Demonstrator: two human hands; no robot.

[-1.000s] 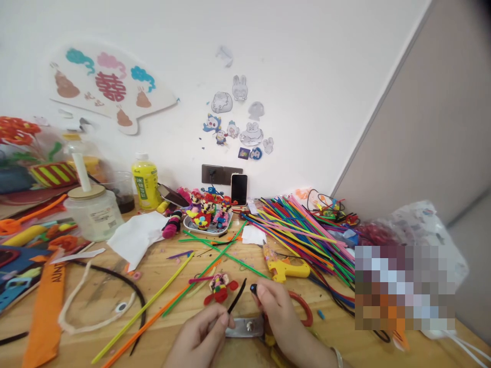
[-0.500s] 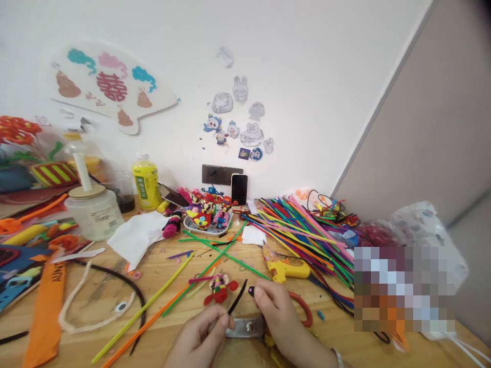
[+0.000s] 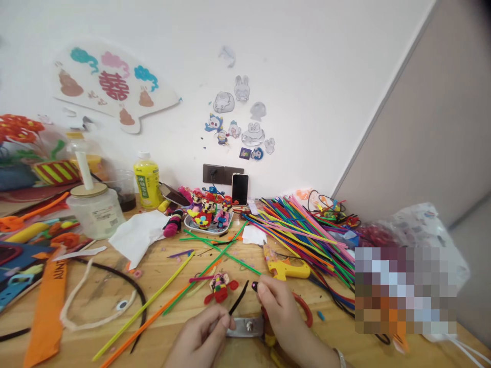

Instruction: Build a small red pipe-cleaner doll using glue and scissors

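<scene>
My left hand [image 3: 201, 340] pinches the lower end of a black pipe cleaner [image 3: 238, 297], which stands tilted up and to the right. My right hand [image 3: 282, 314] holds a small dark bead [image 3: 254, 286] between thumb and forefinger, a little right of the pipe cleaner's tip and apart from it. Just beyond the pipe cleaner lies a small red pipe-cleaner figure [image 3: 219, 289]. Below the gap between my hands sits a metal plate [image 3: 245, 327], partly hidden by them. Red-handled pliers [image 3: 303, 309] lie mostly hidden behind my right hand.
A yellow hot glue gun [image 3: 286, 269] lies close to my right hand, beside a heap of multicoloured pipe cleaners [image 3: 303, 235]. Loose green, yellow and orange pipe cleaners [image 3: 153, 301] cross the wooden table [image 3: 161, 271]. A plate of small figures [image 3: 207, 225] stands at the back.
My right hand and the bead have shifted slightly right and up. My left hand and the black pipe cleaner stay almost still.
</scene>
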